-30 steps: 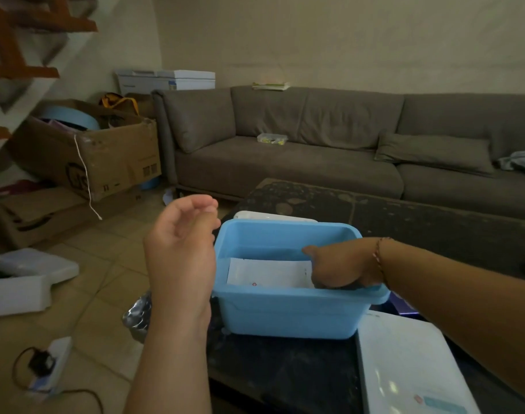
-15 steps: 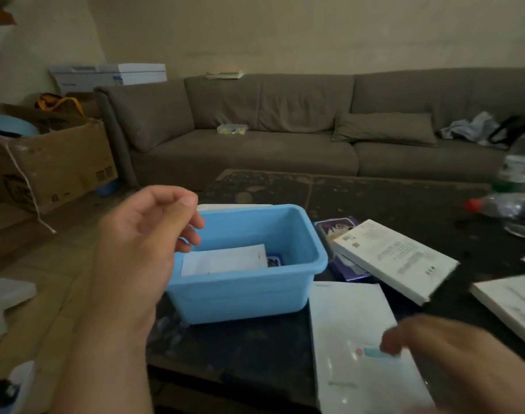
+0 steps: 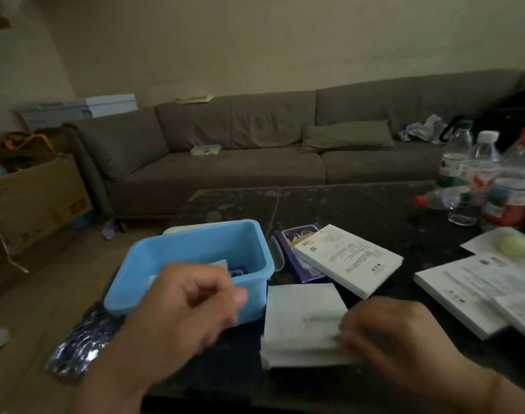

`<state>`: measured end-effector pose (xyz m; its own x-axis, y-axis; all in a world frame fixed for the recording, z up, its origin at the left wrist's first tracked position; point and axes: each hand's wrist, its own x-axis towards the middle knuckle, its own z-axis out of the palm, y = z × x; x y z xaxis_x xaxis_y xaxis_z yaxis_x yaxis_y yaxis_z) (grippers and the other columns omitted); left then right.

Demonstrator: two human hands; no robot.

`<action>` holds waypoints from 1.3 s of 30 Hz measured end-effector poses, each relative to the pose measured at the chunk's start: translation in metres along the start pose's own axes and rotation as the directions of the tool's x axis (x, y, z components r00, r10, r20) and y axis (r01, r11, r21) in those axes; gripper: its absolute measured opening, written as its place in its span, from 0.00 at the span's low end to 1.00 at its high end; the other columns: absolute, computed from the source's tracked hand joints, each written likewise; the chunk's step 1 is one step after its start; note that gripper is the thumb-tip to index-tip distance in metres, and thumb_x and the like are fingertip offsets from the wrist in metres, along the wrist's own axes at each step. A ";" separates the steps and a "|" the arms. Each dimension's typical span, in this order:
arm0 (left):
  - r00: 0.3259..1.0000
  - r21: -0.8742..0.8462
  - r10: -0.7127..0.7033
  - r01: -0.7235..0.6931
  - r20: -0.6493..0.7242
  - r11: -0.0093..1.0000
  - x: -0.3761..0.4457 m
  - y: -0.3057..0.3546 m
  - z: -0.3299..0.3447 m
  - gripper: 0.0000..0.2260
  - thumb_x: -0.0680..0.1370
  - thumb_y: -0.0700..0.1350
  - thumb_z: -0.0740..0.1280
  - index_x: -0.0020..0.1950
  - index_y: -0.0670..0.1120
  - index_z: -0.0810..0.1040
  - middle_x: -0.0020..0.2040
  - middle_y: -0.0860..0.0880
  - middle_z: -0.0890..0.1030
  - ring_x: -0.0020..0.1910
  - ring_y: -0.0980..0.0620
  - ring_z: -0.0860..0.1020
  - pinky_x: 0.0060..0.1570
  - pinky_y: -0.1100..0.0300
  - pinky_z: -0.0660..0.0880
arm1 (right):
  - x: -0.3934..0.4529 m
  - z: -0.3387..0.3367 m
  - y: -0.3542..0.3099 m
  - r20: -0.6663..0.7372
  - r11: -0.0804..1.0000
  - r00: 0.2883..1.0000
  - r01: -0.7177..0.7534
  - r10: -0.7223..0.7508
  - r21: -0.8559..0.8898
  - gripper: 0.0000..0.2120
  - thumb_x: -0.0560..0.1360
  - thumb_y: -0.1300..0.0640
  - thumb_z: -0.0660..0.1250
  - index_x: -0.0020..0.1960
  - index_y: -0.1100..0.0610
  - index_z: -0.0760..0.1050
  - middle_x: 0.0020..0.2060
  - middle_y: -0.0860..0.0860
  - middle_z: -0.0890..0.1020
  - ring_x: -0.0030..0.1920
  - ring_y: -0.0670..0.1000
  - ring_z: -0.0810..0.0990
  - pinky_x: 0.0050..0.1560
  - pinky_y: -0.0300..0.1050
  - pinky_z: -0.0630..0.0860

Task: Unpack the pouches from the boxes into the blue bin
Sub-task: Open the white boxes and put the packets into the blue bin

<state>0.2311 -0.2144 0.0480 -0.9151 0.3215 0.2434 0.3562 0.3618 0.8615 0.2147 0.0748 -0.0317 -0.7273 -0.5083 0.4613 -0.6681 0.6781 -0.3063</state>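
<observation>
Reaching low in the frame, the right hand [image 3: 383, 339] curls its fingers onto the near white box [image 3: 303, 321], though the grip is blurred. Left hand [image 3: 189, 306] hangs loosely curled, holding nothing, over the blue bin [image 3: 192, 249] at centre-left. Snatch carelessly and the box slides off the surface edge.

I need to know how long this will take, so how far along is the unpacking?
Early. The blue bin holds at least one white pouch. The right hand rests on the nearest white box; the left hand hovers empty. Two more white boxes wait on the table.
</observation>
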 end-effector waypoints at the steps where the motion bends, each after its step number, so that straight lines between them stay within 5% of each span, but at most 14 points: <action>1: 0.982 0.018 -0.043 0.040 0.186 0.999 0.000 0.005 0.007 0.11 0.70 0.56 0.72 0.32 0.52 0.81 0.26 0.47 0.78 0.24 0.57 0.75 0.27 0.67 0.70 | 0.006 -0.002 -0.005 -0.067 0.985 0.990 -0.112 0.121 0.127 0.17 0.75 0.33 0.60 0.44 0.43 0.80 0.39 0.38 0.82 0.41 0.37 0.81 0.39 0.34 0.78; 3: 0.893 0.155 -0.078 0.009 0.443 0.988 0.002 0.011 0.026 0.04 0.76 0.52 0.71 0.43 0.55 0.84 0.42 0.51 0.85 0.35 0.58 0.81 0.36 0.67 0.74 | 0.016 -0.005 -0.011 -0.098 0.893 0.939 -0.278 0.331 0.354 0.16 0.69 0.34 0.63 0.41 0.44 0.81 0.39 0.39 0.83 0.41 0.39 0.82 0.40 0.35 0.79; 6: 0.875 0.350 -0.115 -0.066 0.470 0.934 0.010 0.004 0.055 0.11 0.77 0.54 0.69 0.60 0.60 0.79 0.60 0.67 0.77 0.47 0.66 0.80 0.45 0.67 0.75 | 0.020 -0.005 -0.016 -0.103 0.832 0.898 -0.347 0.428 0.434 0.11 0.64 0.40 0.68 0.38 0.46 0.82 0.36 0.41 0.84 0.39 0.41 0.83 0.38 0.36 0.79; 14: 0.914 0.363 -0.214 0.081 0.344 0.928 0.013 -0.002 0.061 0.21 0.78 0.56 0.68 0.70 0.67 0.69 0.59 0.65 0.79 0.48 0.67 0.80 0.54 0.64 0.77 | 0.021 0.000 -0.016 -0.083 0.785 0.853 -0.431 0.515 0.446 0.11 0.66 0.41 0.68 0.37 0.48 0.82 0.33 0.42 0.83 0.35 0.42 0.81 0.33 0.34 0.76; 16: 0.873 0.447 -0.294 0.099 0.390 0.889 0.011 0.001 0.062 0.27 0.78 0.58 0.67 0.75 0.67 0.61 0.69 0.67 0.71 0.49 0.66 0.80 0.60 0.60 0.76 | 0.021 0.003 -0.016 -0.123 0.792 0.845 -0.424 0.520 0.439 0.11 0.66 0.40 0.67 0.37 0.47 0.82 0.32 0.41 0.83 0.35 0.42 0.81 0.34 0.36 0.77; 18: 0.820 0.578 -0.371 0.061 0.436 0.814 0.009 0.003 0.066 0.35 0.77 0.61 0.66 0.78 0.66 0.48 0.77 0.69 0.53 0.57 0.63 0.78 0.67 0.55 0.72 | 0.021 0.006 -0.018 -0.168 0.801 0.840 -0.405 0.516 0.441 0.13 0.65 0.38 0.66 0.36 0.46 0.81 0.32 0.41 0.83 0.34 0.42 0.81 0.33 0.37 0.78; 20: 0.819 0.634 -0.384 0.032 0.426 0.772 0.009 0.004 0.073 0.39 0.77 0.61 0.66 0.77 0.66 0.42 0.77 0.70 0.47 0.63 0.57 0.74 0.67 0.52 0.71 | 0.022 0.007 -0.019 -0.178 0.801 0.836 -0.403 0.519 0.442 0.16 0.64 0.35 0.65 0.36 0.46 0.81 0.32 0.42 0.83 0.34 0.43 0.81 0.33 0.41 0.79; 26: 0.888 0.697 -0.298 -0.035 0.351 0.716 0.008 -0.010 0.090 0.32 0.78 0.61 0.65 0.76 0.62 0.51 0.76 0.64 0.47 0.61 0.50 0.74 0.58 0.52 0.73 | 0.023 0.010 -0.018 -0.221 0.807 0.819 -0.406 0.529 0.429 0.17 0.65 0.34 0.64 0.36 0.47 0.81 0.31 0.44 0.82 0.33 0.44 0.81 0.33 0.45 0.79; 31: 0.923 0.652 -0.227 -0.033 0.311 0.758 0.007 -0.013 0.083 0.24 0.78 0.60 0.65 0.72 0.64 0.59 0.69 0.60 0.70 0.60 0.55 0.76 0.59 0.56 0.72 | 0.020 0.013 -0.020 -0.230 0.816 0.814 -0.424 0.534 0.394 0.17 0.65 0.33 0.63 0.37 0.45 0.81 0.31 0.44 0.83 0.34 0.44 0.81 0.35 0.48 0.81; 39: 0.973 0.773 0.008 -0.187 0.229 0.606 0.001 0.001 0.070 0.14 0.81 0.56 0.61 0.66 0.64 0.69 0.60 0.56 0.78 0.60 0.55 0.74 0.50 0.60 0.66 | 0.017 0.013 -0.020 -0.198 0.825 0.831 -0.427 0.520 0.370 0.17 0.65 0.33 0.64 0.37 0.45 0.81 0.32 0.42 0.83 0.34 0.42 0.82 0.35 0.46 0.81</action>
<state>0.2433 -0.1521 0.0178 -0.8446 0.5163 0.1418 0.5331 0.8356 0.1325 0.2133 0.0458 -0.0289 -0.9205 0.0354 0.3892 -0.2983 0.5798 -0.7582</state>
